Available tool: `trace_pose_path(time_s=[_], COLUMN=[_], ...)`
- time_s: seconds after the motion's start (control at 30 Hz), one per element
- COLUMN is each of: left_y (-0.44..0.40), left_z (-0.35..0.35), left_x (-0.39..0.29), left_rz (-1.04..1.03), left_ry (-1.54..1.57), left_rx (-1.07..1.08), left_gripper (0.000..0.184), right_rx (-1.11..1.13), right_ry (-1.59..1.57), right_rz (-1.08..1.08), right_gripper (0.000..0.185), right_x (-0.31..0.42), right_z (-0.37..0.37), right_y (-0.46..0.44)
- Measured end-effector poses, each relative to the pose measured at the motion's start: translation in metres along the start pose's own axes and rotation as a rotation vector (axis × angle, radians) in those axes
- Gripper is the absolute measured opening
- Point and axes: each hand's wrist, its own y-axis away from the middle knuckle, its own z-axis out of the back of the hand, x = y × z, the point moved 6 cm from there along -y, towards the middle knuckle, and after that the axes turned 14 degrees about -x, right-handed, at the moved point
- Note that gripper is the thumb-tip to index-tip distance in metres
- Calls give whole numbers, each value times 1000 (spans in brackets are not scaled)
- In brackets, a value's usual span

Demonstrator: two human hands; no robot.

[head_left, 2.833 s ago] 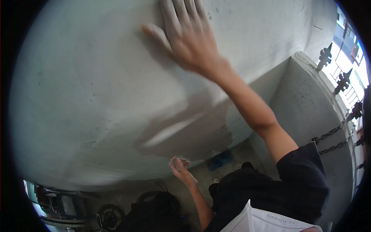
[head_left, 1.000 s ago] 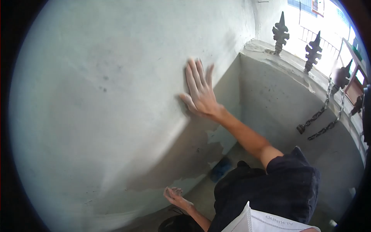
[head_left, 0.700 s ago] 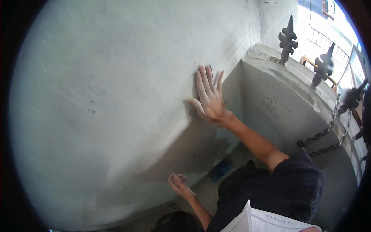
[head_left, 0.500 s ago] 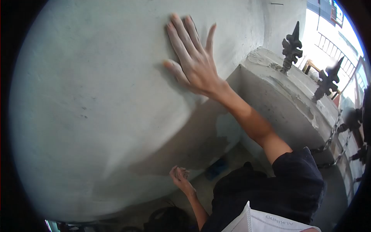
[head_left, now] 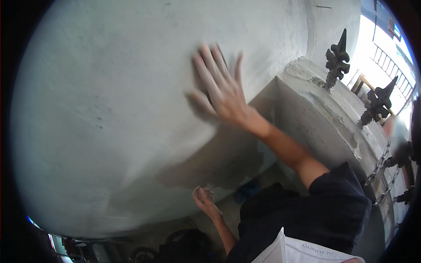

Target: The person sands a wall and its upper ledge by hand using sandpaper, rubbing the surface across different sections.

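My right hand lies flat against a grey-white plastered wall, fingers stretched and spread, with pale dust over them. A thin dark edge shows beside one finger; what lies under the palm, if anything, is hidden. Lower down, my left hand hangs close to the wall's lower part, its dusty fingers curled in. Whether something small sits inside those fingers I cannot make out. A darker patch marks the wall between the two hands.
On the right, a ledge with rough plaster carries dark spear-shaped metal finials and a chain. A nail sticks out at the top. Below are a blue item and a dark wheel-like shape.
My right hand has slid down the wall, still flat and spread. My left hand stays almost in place, curled. The view has shifted slightly.
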Motion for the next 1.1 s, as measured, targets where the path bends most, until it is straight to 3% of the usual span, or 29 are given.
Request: trace_pose_path(time_s=[0.07, 0.17, 0.27, 0.37, 0.47, 0.6, 0.67, 0.73, 0.8, 0.93, 1.0, 1.1], left_y=[0, 4, 7, 12, 11, 18, 22, 20, 19, 24, 28, 30], left_z=[9, 14, 17, 21, 25, 27, 31, 31, 32, 27, 20, 17], left_x=[3, 15, 11, 11, 15, 6, 8, 11, 17, 8, 6, 5], left_rz=[-11, 8, 10, 11, 3, -29, -10, -4, 6, 9, 0, -22], left_ry=[-15, -26, -31, -50, -61, -74, -67, -57, -74, -64, -77, -69], left_rx=[-30, -45, -28, -47, -55, -57, -72, -79, -59, -84, -50, -24], left_gripper=[28, 29, 29, 29, 30, 31, 31, 31, 31, 30, 30, 30], right_rx=[219, 157, -36, 18, 124, 84, -129, -145, 5, 13, -121, -98], right_ry=[-23, 40, 105, 68, 71, 156, 77, 91, 32, 135, 170, 123], right_rz=[-101, 44, 22, -130, -126, -157, -279, -295, -354, -235, -250, -322], right_gripper=[69, 70, 73, 74, 75, 76, 78, 77, 76, 76, 77, 76], right_x=[1, -7, -36, -22, -8, -56, -72, -56, -41, -77, -102, -78], right_z=[-3, -7, -1, 2, 11, 11, 22, 21, 17, 22, 30, 30], right_y=[73, 39, -55, -13, 73, -7, -34, 24, 95, 8, -40, 34])
